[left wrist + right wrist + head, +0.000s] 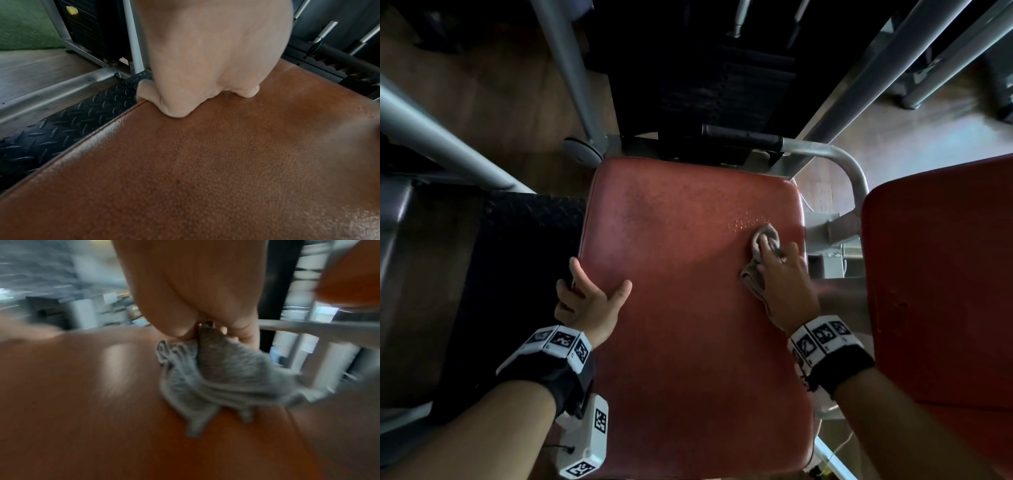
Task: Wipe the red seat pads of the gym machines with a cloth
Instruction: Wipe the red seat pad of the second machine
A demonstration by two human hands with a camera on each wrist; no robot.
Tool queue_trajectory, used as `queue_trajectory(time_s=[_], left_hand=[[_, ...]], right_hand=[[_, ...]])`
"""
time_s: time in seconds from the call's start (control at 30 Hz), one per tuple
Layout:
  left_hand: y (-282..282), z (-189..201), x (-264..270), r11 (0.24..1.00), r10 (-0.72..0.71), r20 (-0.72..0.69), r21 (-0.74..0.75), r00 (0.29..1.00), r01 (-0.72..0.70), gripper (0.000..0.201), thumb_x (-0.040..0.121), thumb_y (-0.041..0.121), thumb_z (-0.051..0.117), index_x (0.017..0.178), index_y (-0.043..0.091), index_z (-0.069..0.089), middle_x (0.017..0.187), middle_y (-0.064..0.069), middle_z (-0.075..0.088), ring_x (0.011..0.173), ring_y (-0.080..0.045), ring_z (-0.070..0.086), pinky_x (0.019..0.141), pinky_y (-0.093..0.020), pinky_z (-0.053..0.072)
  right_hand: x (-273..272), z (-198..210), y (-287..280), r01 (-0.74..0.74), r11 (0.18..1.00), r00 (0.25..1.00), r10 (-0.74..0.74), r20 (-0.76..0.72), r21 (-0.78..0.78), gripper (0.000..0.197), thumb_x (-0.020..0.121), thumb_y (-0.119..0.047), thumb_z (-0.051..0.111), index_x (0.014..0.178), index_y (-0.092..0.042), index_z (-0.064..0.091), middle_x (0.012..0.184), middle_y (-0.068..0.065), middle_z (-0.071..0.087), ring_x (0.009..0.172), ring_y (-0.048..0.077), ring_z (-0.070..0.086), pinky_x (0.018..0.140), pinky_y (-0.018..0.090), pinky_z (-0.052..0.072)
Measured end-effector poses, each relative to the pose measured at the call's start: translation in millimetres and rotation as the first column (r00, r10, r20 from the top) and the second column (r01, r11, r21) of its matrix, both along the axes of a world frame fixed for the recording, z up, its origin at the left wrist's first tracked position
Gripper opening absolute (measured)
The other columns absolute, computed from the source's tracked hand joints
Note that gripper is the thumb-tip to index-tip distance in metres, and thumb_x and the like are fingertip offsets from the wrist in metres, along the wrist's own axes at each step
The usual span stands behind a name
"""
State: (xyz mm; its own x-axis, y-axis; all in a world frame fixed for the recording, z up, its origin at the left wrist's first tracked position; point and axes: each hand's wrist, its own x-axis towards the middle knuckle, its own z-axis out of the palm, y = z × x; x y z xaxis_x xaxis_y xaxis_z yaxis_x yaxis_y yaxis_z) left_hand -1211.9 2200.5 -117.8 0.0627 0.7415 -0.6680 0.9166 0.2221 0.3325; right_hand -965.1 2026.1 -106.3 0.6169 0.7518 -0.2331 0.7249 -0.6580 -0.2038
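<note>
A large red seat pad (681,274) fills the middle of the head view. My right hand (782,270) holds a crumpled grey cloth (765,240) and presses it on the pad near its right edge, beside a patch of small droplets (748,219). The right wrist view is blurred; there the grey cloth (216,378) bunches under my fingers (242,331) on the pad (82,402). My left hand (589,294) grips the pad's left edge, thumb on top, fingers curled over the side. In the left wrist view the left hand (197,91) rests on the pad (205,170) at its seam.
A second red pad (938,274) stands close on the right. Grey steel frame tubes (839,161) and a black handle (743,135) run behind the seat. A black tread plate (517,260) lies left of the seat, over wooden floor (493,85). A weight stack (88,27) stands at the left.
</note>
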Motion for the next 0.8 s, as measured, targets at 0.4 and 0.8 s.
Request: queue_trajectory(time_s=[0.4, 0.8], left_hand=[[-0.1, 3.3, 1.6, 1.000, 0.026, 0.011, -0.012, 1.000, -0.026, 0.100, 0.080, 0.068, 0.051, 0.146, 0.040, -0.019, 0.158, -0.009, -0.010, 0.141, -0.043, 0.004, 0.113, -0.059, 0.014], [0.3, 1.9, 1.2, 0.999, 0.035, 0.011, -0.019, 0.999, -0.035, 0.100, 0.080, 0.069, 0.050, 0.145, 0.041, -0.020, 0.158, -0.007, -0.012, 0.141, -0.042, 0.004, 0.112, -0.062, 0.014]], right_hand=[[11.3, -14.7, -15.4, 0.000, 0.985, 0.972, 0.040, 0.230, -0.172, 0.071, 0.095, -0.056, 0.031, 0.153, -0.017, 0.017, 0.159, 0.017, 0.006, 0.137, 0.042, 0.025, 0.102, 0.053, 0.038], [-8.2, -17.6, 76.0, -0.044, 0.998, 0.999, 0.043, -0.032, -0.041, 0.075, 0.096, -0.061, 0.019, 0.154, -0.021, -0.008, 0.161, 0.009, -0.014, 0.143, 0.041, -0.020, 0.116, 0.062, -0.002]])
